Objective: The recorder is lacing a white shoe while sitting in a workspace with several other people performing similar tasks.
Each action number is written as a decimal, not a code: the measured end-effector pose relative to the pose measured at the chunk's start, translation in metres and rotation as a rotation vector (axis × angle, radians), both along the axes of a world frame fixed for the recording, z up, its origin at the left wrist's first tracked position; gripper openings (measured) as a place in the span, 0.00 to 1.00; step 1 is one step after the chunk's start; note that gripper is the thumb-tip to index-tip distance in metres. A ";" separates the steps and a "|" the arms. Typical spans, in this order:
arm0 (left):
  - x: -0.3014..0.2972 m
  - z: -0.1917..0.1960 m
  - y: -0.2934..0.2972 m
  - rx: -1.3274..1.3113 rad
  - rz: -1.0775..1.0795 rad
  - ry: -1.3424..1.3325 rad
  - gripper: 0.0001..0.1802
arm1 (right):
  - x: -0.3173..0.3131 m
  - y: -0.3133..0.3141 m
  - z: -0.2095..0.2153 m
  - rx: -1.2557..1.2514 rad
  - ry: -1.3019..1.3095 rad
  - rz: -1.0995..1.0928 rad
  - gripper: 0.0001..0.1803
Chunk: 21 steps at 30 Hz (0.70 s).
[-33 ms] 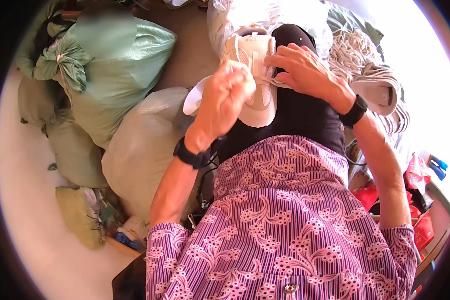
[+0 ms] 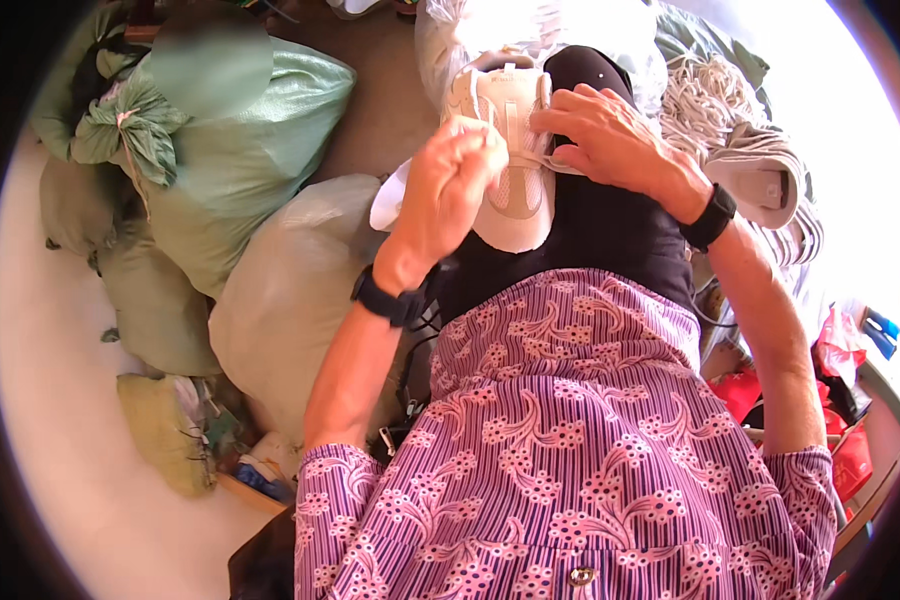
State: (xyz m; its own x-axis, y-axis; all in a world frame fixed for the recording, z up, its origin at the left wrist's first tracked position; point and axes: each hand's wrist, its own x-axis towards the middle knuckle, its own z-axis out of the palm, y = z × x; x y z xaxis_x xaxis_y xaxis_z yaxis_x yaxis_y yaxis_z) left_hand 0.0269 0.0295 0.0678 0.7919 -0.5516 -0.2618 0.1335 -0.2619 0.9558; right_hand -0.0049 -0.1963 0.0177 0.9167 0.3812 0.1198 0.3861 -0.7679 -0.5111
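A cream and beige sneaker (image 2: 515, 205) rests on my black-trousered lap, its rounded toe pointing toward me. At its left side my left hand (image 2: 450, 185) is closed with fingers curled in; whatever they hold is hidden. My right hand (image 2: 610, 140) reaches over the right edge of the shoe, forefinger on the upper and thumb bent beneath. A pale flat shoelace (image 2: 535, 160) crosses the upper and runs to the right hand's thumb, where it seems pinched. Behind my left wrist shows a white rounded piece (image 2: 387, 203), partly covered.
Large green sacks (image 2: 260, 130) and a translucent bag (image 2: 280, 280) crowd the left side. Behind the shoe lies clear plastic wrapping (image 2: 610, 30). To the right are a heap of pale laces (image 2: 710, 105), stacked grey shoe parts (image 2: 765, 185) and red bags (image 2: 850, 460).
My left hand has shifted very slightly, its fingers now less blurred. The right hand and the sneaker stay nearly where they were.
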 end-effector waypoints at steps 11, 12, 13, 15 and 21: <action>0.025 -0.049 -0.041 0.414 -0.219 -0.109 0.14 | 0.000 -0.007 -0.014 0.084 -0.053 0.084 0.21; 0.028 -0.049 -0.043 0.450 -0.253 -0.109 0.15 | -0.001 -0.006 -0.014 0.075 -0.074 0.074 0.20; 0.032 -0.049 -0.046 0.482 -0.286 -0.108 0.15 | -0.003 -0.005 -0.015 0.062 -0.086 0.062 0.20; 0.038 -0.046 -0.052 0.560 -0.353 -0.125 0.15 | -0.005 -0.002 -0.016 0.045 -0.098 0.034 0.18; 0.054 -0.031 -0.075 0.827 -0.567 -0.158 0.13 | -0.007 0.009 -0.018 -0.016 -0.116 -0.065 0.12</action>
